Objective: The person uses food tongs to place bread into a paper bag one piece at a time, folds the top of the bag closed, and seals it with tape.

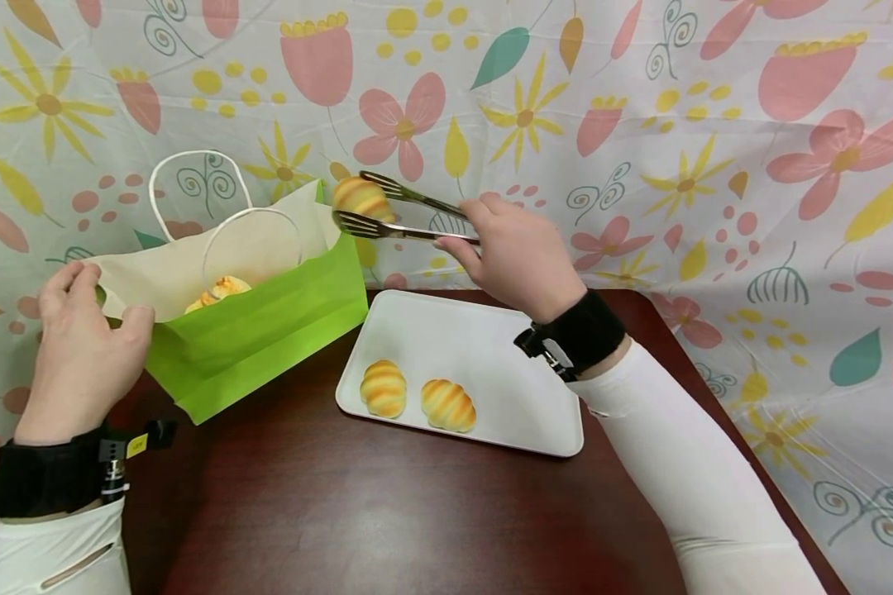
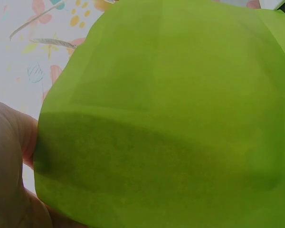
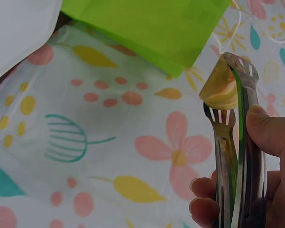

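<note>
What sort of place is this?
Perhaps a small staged corner rather than a real bakery: a flowered sheet hangs behind a dark table, which bears a white tray and a green paper bag.

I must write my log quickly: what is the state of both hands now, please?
Left hand: holding the green paper bag at its edge.
Right hand: closed around the metal tongs, which grip a striped bread roll.

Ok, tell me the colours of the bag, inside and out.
The bag is bright green outside and cream-white inside, best seen in the head view.
</note>
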